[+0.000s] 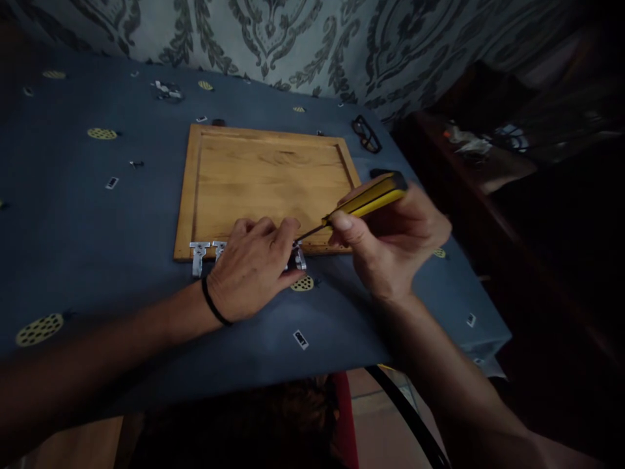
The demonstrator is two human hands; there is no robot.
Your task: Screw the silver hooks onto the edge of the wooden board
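Note:
A wooden panel (258,172) with a raised frame lies flat on the table. Metal hinges sit along its near edge: one hinge (198,258) at the left corner, a second hinge (219,249) partly covered by my left hand (254,267), and a third hinge (301,260) under my fingers and thumb. My left hand, with a black band at the wrist, grips that third hinge against the panel. In my right hand (398,241) is a yellow and black screwdriver (366,199), held at a slant. Its tip reaches the third hinge beside my left index finger; the exact contact is hidden.
A blue patterned cloth (122,228) covers the table. Loose metal hardware (167,91) lies at the back left, and a small metal piece (136,164) left of the panel. Eyeglasses (366,133) rest at the back right. Dark furniture (439,150) stands on the right.

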